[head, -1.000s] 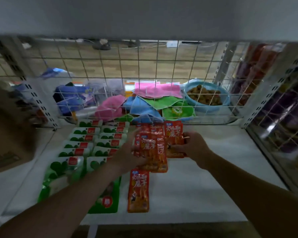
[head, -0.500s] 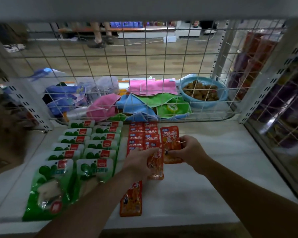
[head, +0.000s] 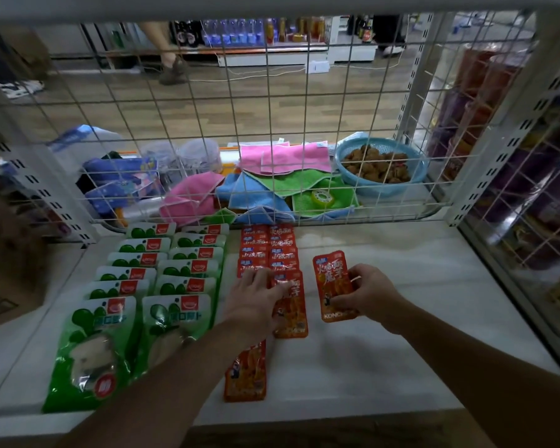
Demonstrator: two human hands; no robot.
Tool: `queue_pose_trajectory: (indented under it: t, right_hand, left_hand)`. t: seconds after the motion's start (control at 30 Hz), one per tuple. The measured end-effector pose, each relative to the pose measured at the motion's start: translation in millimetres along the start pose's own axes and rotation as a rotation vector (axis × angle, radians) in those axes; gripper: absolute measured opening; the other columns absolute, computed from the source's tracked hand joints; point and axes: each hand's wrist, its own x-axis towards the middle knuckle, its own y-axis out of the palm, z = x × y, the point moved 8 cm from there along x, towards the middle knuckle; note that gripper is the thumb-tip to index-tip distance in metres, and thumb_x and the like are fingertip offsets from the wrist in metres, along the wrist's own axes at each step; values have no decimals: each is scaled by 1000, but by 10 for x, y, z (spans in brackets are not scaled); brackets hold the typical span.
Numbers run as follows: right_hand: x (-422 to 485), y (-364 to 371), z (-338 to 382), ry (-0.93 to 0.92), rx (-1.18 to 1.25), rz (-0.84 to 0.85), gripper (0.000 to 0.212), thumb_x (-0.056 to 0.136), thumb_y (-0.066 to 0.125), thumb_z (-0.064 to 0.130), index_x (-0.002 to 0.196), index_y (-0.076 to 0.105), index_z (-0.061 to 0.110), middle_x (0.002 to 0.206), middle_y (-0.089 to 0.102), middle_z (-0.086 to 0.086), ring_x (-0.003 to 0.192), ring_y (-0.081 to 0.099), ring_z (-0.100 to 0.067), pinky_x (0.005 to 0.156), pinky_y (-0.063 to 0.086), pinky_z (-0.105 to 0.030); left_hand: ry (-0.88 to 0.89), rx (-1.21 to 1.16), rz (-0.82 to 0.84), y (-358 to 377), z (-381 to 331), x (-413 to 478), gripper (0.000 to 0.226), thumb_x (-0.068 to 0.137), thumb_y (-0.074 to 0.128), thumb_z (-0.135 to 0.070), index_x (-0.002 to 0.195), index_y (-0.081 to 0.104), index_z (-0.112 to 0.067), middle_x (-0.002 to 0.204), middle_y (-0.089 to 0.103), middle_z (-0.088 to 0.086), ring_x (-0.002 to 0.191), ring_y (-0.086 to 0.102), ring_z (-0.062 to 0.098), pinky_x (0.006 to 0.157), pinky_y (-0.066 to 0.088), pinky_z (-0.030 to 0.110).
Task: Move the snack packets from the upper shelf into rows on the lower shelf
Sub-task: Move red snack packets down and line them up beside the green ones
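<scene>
Two rows of overlapping red snack packets run back along the white shelf toward the wire mesh. My left hand lies flat with its fingers pressing the front red packet of the right row. My right hand grips a single red packet, held tilted to the right of those rows. Another red packet lies alone near the shelf's front edge, partly under my left forearm. Left of the red rows, green and white packets lie in two rows.
A wire mesh panel closes the back of the shelf. Behind it sit coloured cloths, a tape roll and a blue basket of brown items. Mesh also walls the right side. A person's leg stands on the floor beyond.
My right hand has carried its red packet to the right, away from the rows. My left hand has moved forward onto the front packet of the right row. The camera has tilted up.
</scene>
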Motion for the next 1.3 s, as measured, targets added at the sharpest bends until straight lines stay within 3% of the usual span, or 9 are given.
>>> queue_pose_trajectory:
  t: [0.2,0.33,0.43,0.53,0.7,0.8,1.0,1.3]
  right_hand:
    - [-64,159,-69,61,-33,73,57,72,88,13,117,53,15,107,65,-3,97,67,-21,74,58,-30]
    - [-113,364,-3,53,9,113,56,71,88,14,116,54,15,106,65,-3,99,67,-22,82,61,-36]
    - [-160,561,69,44,22,142,56,72,88,15,117,53,15,108,64,-2,102,66,-21,85,60,-35]
    - [-179,717,104,28,-53,121,52,73,88,19,111,52,19,106,63,1,98,65,-16,78,58,-28]
    - [-296,789,141,-134,-232,-7,36,79,83,26,91,49,28,90,59,11,78,57,-3,69,47,-16]
    - [-357,812,156,-230,-348,-87,35,79,82,37,103,60,26,99,66,9,88,63,-6,81,53,-23]
    - [-351,897,160,-257,-383,-105,53,77,83,42,118,55,23,110,57,3,100,58,-11,90,51,-28]
    - [-300,1018,120,-283,-362,-103,52,79,80,44,121,56,25,110,59,4,97,58,-9,82,48,-22]
  left_hand:
    - [-6,7,64,31,0,26,73,94,59,-51,154,18,-46,161,11,-2,145,9,29,121,14,47]
    - [-21,-54,63,35,32,15,75,94,60,-49,154,16,-45,162,10,-6,148,6,28,123,13,47]
    - [-42,-175,-25,-67,125,-24,74,93,61,-47,155,21,-38,160,18,-5,148,12,23,123,16,44]
    - [-61,-238,-120,-175,267,-87,66,93,61,-44,152,31,-33,155,29,-5,144,21,20,121,25,43]
    - [-63,-246,-196,-276,455,-178,56,95,60,-41,146,43,-27,149,38,-5,140,28,18,118,29,39]
    - [-56,-243,-237,-321,506,-234,54,94,61,-38,144,46,-24,147,41,-4,138,30,17,116,29,37]
    - [-70,-236,-222,-326,522,-266,56,94,61,-40,145,45,-24,150,38,-5,139,28,17,117,28,38]
    - [-71,-240,-203,-302,510,-285,58,95,60,-42,147,43,-23,152,35,-5,141,25,17,118,25,37]
